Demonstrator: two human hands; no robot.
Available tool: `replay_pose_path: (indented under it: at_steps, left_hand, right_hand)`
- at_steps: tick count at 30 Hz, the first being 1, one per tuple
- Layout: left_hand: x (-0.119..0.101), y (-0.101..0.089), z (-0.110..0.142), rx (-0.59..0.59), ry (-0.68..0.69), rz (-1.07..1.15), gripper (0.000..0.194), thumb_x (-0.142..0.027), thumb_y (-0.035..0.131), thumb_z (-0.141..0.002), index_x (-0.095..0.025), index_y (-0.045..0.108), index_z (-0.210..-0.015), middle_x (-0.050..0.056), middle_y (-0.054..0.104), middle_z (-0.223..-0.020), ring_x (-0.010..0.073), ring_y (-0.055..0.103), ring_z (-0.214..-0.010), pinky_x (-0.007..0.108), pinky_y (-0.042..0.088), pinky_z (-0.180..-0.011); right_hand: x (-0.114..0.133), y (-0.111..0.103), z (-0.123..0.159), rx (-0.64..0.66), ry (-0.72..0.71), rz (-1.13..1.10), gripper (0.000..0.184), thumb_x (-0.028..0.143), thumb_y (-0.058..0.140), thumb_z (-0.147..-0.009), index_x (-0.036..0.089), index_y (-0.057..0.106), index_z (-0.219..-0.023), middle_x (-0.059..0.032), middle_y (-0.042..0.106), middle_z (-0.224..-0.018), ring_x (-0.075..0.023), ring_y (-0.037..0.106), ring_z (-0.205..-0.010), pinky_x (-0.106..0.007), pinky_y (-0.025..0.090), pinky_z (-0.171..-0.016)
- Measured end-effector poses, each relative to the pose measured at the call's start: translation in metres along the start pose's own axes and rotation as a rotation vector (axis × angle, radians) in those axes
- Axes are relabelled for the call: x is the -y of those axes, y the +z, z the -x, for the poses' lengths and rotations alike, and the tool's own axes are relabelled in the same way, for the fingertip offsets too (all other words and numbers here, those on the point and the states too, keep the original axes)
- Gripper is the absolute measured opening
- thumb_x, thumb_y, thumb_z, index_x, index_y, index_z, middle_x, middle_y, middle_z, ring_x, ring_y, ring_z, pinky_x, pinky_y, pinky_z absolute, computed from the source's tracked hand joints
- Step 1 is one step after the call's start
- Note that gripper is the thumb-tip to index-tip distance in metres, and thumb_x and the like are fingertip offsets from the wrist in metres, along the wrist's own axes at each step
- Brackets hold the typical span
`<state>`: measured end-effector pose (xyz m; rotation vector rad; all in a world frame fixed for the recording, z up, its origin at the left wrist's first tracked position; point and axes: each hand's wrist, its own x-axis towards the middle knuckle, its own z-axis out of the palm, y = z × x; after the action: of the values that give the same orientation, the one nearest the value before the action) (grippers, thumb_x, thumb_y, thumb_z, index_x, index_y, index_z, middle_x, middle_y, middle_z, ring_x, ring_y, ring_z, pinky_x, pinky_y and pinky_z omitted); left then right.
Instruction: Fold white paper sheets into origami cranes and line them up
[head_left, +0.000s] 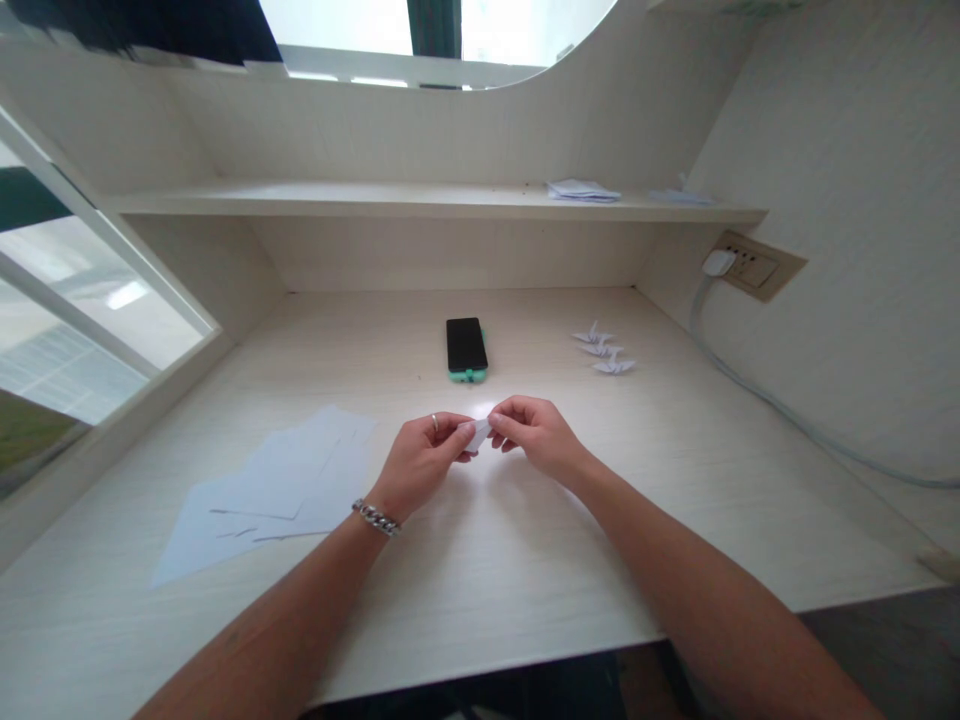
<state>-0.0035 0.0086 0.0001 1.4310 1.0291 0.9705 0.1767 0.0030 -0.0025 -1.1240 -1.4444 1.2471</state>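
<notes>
A small folded piece of white paper [480, 434] is held between both hands, above the middle of the desk. My left hand [429, 452], with a ring and a chain bracelet, pinches its left side between thumb and fingers. At its right upper corner, my right hand [536, 432] grips the paper with thumb and forefinger. The fingers cover much of the paper, so its full folded shape is hidden. Several sheets of white paper [247, 490] lie overlapping to the left of my left hand. Three folded paper cranes [613, 367] stand in a row beyond my right hand.
A black phone [466, 345] in a green case lies just beyond my hands. Folded papers [583, 190] rest on the shelf [337, 198] above the desk [720, 480]. From the wall socket [759, 266], a grey cable [810, 430] runs down along the right side.
</notes>
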Motion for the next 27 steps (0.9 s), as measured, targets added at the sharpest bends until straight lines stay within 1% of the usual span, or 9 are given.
replay_pose_path:
  at_steps: [4, 6, 13, 15, 17, 19, 22, 24, 27]
  left_hand:
    - [0.000, -0.004, 0.002, -0.017, 0.081, -0.015, 0.030, -0.028, 0.070, -0.074, -0.014, 0.071, -0.100, 0.008, 0.075, -0.089, 0.0172, 0.067, -0.075, 0.030, 0.055, -0.071]
    - [0.001, -0.004, 0.003, -0.025, 0.125, -0.065, 0.031, -0.024, 0.071, -0.073, -0.014, 0.071, -0.102, 0.008, 0.075, -0.090, 0.0182, 0.068, -0.078, 0.030, 0.055, -0.073]
    - [0.003, 0.002, 0.004, 0.003, 0.170, -0.218, 0.027, -0.029, 0.066, -0.079, -0.015, 0.072, -0.102, 0.008, 0.075, -0.093, 0.0194, 0.070, -0.082, 0.029, 0.054, -0.074]
    - [0.003, 0.003, 0.004, 0.001, 0.172, -0.272, 0.026, -0.033, 0.063, -0.082, -0.016, 0.073, -0.100, 0.007, 0.075, -0.089, 0.0185, 0.069, -0.077, 0.027, 0.054, -0.069]
    - [0.004, 0.003, 0.004, -0.040, 0.157, -0.289, 0.027, -0.036, 0.062, -0.083, -0.016, 0.073, -0.097, 0.006, 0.075, -0.083, 0.0180, 0.069, -0.071, 0.026, 0.053, -0.064]
    - [0.004, 0.003, 0.003, -0.104, 0.129, -0.276, 0.026, -0.037, 0.062, -0.082, -0.016, 0.073, -0.092, 0.005, 0.074, -0.076, 0.0174, 0.068, -0.067, 0.025, 0.052, -0.061]
    - [0.002, 0.002, 0.002, -0.191, 0.098, -0.289, 0.023, -0.036, 0.065, -0.080, -0.015, 0.072, -0.080, 0.004, 0.071, -0.067, 0.0159, 0.066, -0.061, 0.024, 0.051, -0.058]
    - [0.002, 0.002, 0.001, -0.206, 0.072, -0.267, 0.024, -0.038, 0.065, -0.079, -0.014, 0.071, -0.075, 0.003, 0.069, -0.062, 0.0153, 0.064, -0.058, 0.024, 0.051, -0.056]
    - [0.004, 0.002, -0.001, -0.186, 0.027, -0.175, 0.030, -0.042, 0.066, -0.079, -0.013, 0.069, -0.075, 0.004, 0.068, -0.061, 0.0155, 0.064, -0.057, 0.026, 0.053, -0.058]
  right_hand:
    - [-0.004, -0.004, -0.003, -0.030, 0.020, -0.023, 0.027, 0.041, 0.065, -0.077, 0.014, 0.065, -0.077, -0.0021, 0.065, -0.067, -0.0115, 0.059, -0.060, -0.025, 0.048, -0.058]
    - [-0.006, -0.005, -0.004, -0.034, 0.021, -0.017, 0.029, 0.043, 0.063, -0.079, 0.014, 0.066, -0.079, -0.0029, 0.066, -0.068, -0.0116, 0.059, -0.060, -0.025, 0.048, -0.058]
    - [-0.007, -0.001, -0.004, -0.088, -0.042, -0.023, 0.032, 0.043, 0.061, -0.081, 0.013, 0.069, -0.087, -0.0016, 0.063, -0.065, -0.0115, 0.058, -0.059, -0.024, 0.048, -0.056]
    - [-0.007, 0.000, -0.004, -0.105, -0.049, -0.030, 0.035, 0.044, 0.061, -0.081, 0.012, 0.068, -0.096, -0.0015, 0.063, -0.065, -0.0121, 0.059, -0.059, -0.025, 0.049, -0.056]
    - [-0.008, 0.003, -0.002, -0.117, -0.053, -0.025, 0.044, 0.043, 0.063, -0.080, 0.011, 0.064, -0.110, -0.0019, 0.064, -0.069, -0.0129, 0.060, -0.060, -0.027, 0.050, -0.057]
    - [-0.009, 0.007, 0.000, -0.129, -0.071, 0.025, 0.058, 0.040, 0.070, -0.075, 0.011, 0.056, -0.123, -0.0033, 0.066, -0.077, -0.0141, 0.061, -0.065, -0.028, 0.051, -0.060]
    - [-0.011, 0.014, 0.004, -0.137, -0.120, 0.163, 0.078, 0.037, 0.078, -0.066, 0.014, 0.047, -0.134, -0.0051, 0.066, -0.089, -0.0148, 0.063, -0.071, -0.029, 0.053, -0.067]
    - [-0.011, 0.018, 0.006, -0.140, -0.156, 0.229, 0.079, 0.033, 0.078, -0.068, 0.014, 0.044, -0.136, -0.0049, 0.066, -0.090, -0.0141, 0.063, -0.070, -0.028, 0.054, -0.067]
    - [-0.013, 0.019, 0.006, -0.158, -0.201, 0.275, 0.065, 0.026, 0.072, -0.073, 0.016, 0.047, -0.132, -0.0051, 0.068, -0.091, -0.0138, 0.063, -0.068, -0.028, 0.054, -0.065]
